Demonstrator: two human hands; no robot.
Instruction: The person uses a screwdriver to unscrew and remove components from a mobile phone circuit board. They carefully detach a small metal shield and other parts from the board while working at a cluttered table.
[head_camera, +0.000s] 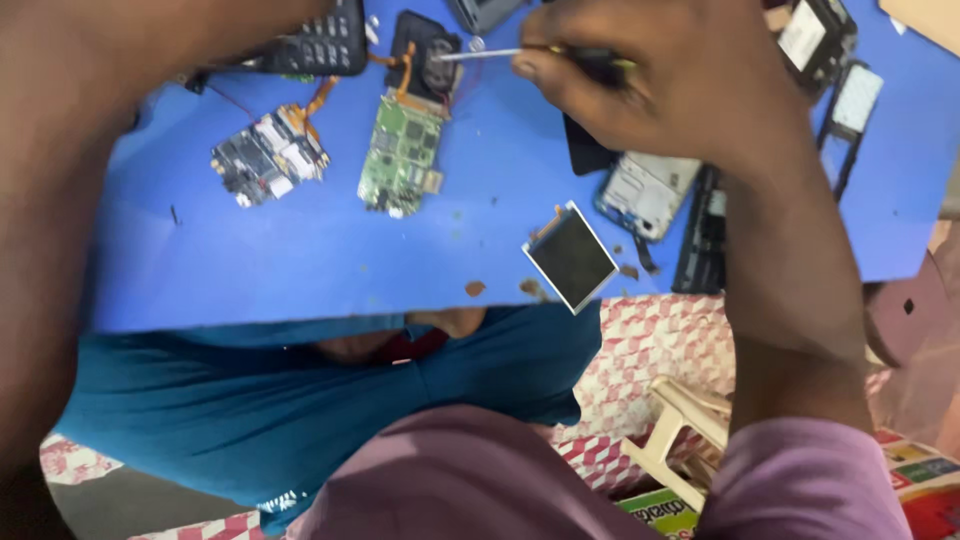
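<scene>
Right hand (650, 80) grips a screwdriver (500, 54), tip on the black speaker module (425, 55) above the green circuit board (400, 150). Left hand's grip: cannot tell, only the forearm shows. Loose LCD screen (571, 257) lies right of the board, at the blue counter (300, 260) edge.

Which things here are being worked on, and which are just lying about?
In use: right hand, screwdriver, black part, green board, left hand, keypad.
Lying about: small screen, second board, white frame.
</scene>
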